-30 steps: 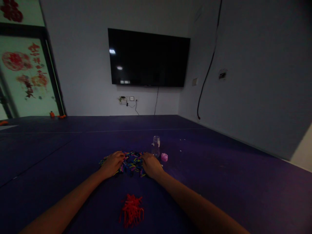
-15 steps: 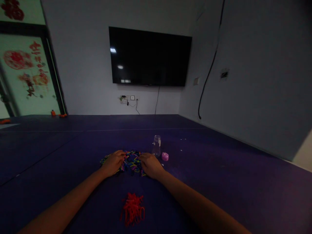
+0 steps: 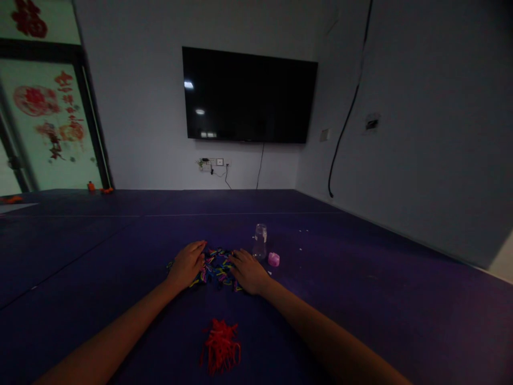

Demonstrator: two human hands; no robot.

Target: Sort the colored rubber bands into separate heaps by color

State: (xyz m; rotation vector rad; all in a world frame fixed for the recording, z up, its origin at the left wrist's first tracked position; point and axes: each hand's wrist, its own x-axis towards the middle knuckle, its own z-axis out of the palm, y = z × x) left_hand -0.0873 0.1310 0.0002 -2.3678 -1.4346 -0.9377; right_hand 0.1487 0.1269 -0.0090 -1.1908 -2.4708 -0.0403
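- See the mixed bands [image 3: 218,267] in a loose, many-coloured pile on the purple surface [image 3: 368,310], between the two hands.
- See the left hand [image 3: 186,266] laid over the left part of this pile, with fingers stretched forward and close to each other.
- See the right hand [image 3: 249,271] laid at the right edge of the pile, with fingers a little spread and pointing inward.
- Cannot tell what lies hidden under the two palms.
- Just behind the right hand, see the clear bottle [image 3: 259,243], standing upright.
- Just to the right of the bottle, see the pink cap [image 3: 274,259].
- Nearer, between the forearms, see the red bands [image 3: 221,345] in a separate heap, well apart from both hands.
- On the far wall, see the dark screen [image 3: 248,96].
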